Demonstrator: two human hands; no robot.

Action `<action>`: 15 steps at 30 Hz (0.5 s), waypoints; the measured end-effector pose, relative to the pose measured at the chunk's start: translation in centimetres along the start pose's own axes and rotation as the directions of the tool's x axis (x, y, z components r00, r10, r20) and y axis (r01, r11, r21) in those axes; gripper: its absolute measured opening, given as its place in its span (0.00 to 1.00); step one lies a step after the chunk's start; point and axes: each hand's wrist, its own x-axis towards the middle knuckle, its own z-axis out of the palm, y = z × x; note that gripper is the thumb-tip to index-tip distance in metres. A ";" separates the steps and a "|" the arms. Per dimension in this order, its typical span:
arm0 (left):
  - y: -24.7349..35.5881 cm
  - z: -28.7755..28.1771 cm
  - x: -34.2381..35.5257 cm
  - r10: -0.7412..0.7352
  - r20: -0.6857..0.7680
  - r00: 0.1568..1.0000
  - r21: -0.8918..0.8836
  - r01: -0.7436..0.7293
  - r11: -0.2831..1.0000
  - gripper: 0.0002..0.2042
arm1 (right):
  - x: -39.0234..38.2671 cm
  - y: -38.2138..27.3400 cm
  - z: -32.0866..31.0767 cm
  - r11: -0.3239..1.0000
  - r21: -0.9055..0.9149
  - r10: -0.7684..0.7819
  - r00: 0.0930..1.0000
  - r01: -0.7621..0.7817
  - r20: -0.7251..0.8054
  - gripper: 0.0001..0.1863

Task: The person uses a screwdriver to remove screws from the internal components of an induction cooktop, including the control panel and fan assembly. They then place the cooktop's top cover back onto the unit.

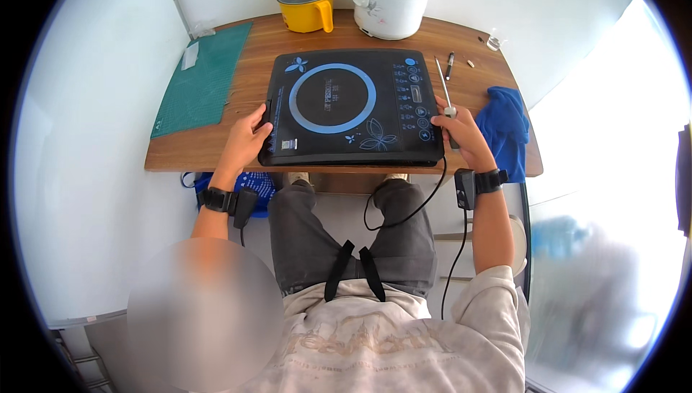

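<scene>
A flat black induction cooker point(334, 148) with a blue ring and blue flower prints sits at the table's front edge. My left hand point(249, 137) is closed on its left edge, the thumb near the top surface. On the opposite edge, beside the control panel, my right hand point(463, 132) grips the cooker. A screwdriver point(444, 89) also runs through the right hand: its shaft points away from me, and part of its handle shows below the thumb. The fingers under the cooker are hidden. From its front right corner a black cord point(432, 192) hangs down over my lap.
A yellow pot point(301, 18) with a glass lid and a white rice cooker point(393, 7) stand at the back. A green cutting mat point(205, 83) lies left, a blue cloth point(503, 122) right. A black pen point(450, 66) and a small clear cup point(494, 40) are at the far right.
</scene>
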 end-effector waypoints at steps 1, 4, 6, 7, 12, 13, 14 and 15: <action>-0.1 0.1 0.0 -0.027 0.006 1.000 -0.003 0.027 1.000 0.26 | 0.2 0.2 -0.2 1.000 0.013 -0.005 1.000 0.004 0.007 0.33; 0.5 0.5 0.0 -0.079 0.021 0.997 0.002 0.079 0.997 0.25 | 0.5 0.9 -0.2 0.997 -0.076 0.000 0.992 -0.010 -0.127 0.20; 0.6 0.3 -0.2 -0.090 0.016 0.996 0.007 0.090 0.996 0.25 | 0.3 0.1 0.2 0.990 -0.134 0.016 0.987 -0.038 -0.158 0.18; 0.5 0.2 -0.2 -0.083 0.014 0.996 0.005 0.083 0.997 0.25 | 0.1 -0.1 0.4 0.985 -0.163 0.024 0.985 -0.052 -0.174 0.17; 1.0 0.1 0.3 -0.087 0.039 0.995 -0.014 0.088 0.996 0.26 | 0.2 0.6 0.5 0.984 -0.170 0.009 0.976 -0.047 -0.215 0.16; 0.7 0.0 0.5 -0.081 0.046 0.996 -0.041 0.083 0.996 0.27 | 0.4 1.0 0.3 0.987 -0.154 0.014 0.976 -0.049 -0.216 0.17; 0.3 -0.3 0.7 -0.074 0.050 0.996 -0.067 0.078 0.995 0.28 | 0.6 1.5 0.3 0.990 -0.134 0.008 0.977 -0.037 -0.212 0.18; 0.0 -0.5 0.8 -0.068 0.052 0.996 -0.092 0.073 0.993 0.28 | 0.9 1.9 0.3 0.993 -0.113 0.001 0.978 -0.025 -0.207 0.19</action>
